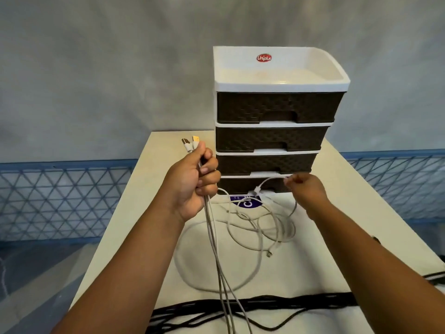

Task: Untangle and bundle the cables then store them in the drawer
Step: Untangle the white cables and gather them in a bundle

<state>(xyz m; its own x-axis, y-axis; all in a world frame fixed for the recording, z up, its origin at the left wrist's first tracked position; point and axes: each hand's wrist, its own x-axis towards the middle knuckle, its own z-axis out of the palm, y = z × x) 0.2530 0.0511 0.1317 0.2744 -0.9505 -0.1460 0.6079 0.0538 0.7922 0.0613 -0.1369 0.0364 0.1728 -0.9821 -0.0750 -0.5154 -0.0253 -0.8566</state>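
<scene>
At the far left a blue lattice fence (60,196) ran behind the pale table (134,213), with a grey wall above it. The left hand (192,186) was raised over the table's left half, its fingers curled tight round two white cables (212,237); their USB plugs (190,143) stuck up out of the fist and the cords hung down from it toward the near edge. Across the near edge lay a bunch of black cables (252,307), under the hanging white cords. In the middle of the table a loose tangle of white cable (252,227) sprawled in loops, one wide loop nearest, with a small connector (269,254) lying at its right side. Just beyond the tangle a blue round sticker (245,202) showed on the tabletop. Behind it stood the drawer unit (277,112), four dark woven drawers, all closed, under a white tray top. To the right, the right hand (305,189) pinched a strand of the white tangle between thumb and fingertips, lifting it in front of the lowest drawer (240,184)
</scene>
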